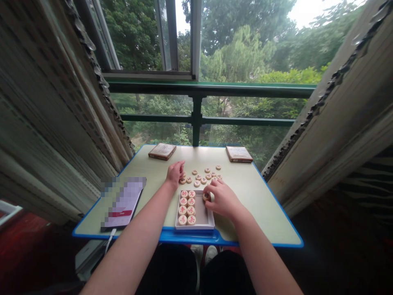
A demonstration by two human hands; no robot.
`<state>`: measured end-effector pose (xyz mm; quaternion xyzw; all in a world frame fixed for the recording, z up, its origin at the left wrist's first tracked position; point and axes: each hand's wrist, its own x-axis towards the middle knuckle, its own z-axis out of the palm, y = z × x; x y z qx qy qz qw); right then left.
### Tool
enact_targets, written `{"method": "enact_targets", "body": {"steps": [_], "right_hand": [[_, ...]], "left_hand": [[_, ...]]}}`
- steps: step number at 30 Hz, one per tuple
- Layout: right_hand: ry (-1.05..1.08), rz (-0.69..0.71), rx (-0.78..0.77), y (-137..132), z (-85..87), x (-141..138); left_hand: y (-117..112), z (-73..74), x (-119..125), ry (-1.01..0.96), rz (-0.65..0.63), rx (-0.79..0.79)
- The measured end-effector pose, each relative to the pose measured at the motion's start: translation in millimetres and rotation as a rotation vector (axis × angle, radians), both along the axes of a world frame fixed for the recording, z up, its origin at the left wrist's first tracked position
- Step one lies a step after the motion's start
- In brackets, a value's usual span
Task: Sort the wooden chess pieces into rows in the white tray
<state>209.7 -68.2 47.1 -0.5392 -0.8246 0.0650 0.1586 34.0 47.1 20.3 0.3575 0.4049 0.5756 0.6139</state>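
Note:
A shallow white box (202,224) lies at the near edge of a small pale table (260,196). Several round wooden chess pieces with red characters (187,207) sit in two columns in its left half. My right hand (222,198) is at the box's upper right corner, its fingers closed on one wooden piece (206,196) over the box. My left hand (175,172) rests further back on the loose pieces (204,175) scattered across the table's middle, fingers curled over one or two of them.
Two flat brown box halves (162,150) (238,154) lie at the table's far corners. A phone (124,203) with a cable lies at the left. The table has a blue rim and stands against a window railing (196,119), between curtains.

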Motion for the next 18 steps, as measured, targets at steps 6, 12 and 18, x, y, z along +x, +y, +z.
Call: {"method": "enact_targets", "body": {"steps": [6, 12, 18], "right_hand": [[-0.033, 0.043, 0.036, 0.3, -2.2, -0.4], [-0.017, 0.060, 0.013, 0.6, -4.8, -0.1], [-0.031, 0.039, 0.011, 0.9, -3.3, -1.9]], "left_hand": [[1.3, 0.4, -1.4, 0.013, 0.035, 0.010], [1.8, 0.0, -1.8, 0.021, 0.051, 0.015], [2.8, -2.5, -2.4, 0.037, 0.024, 0.023]]}}
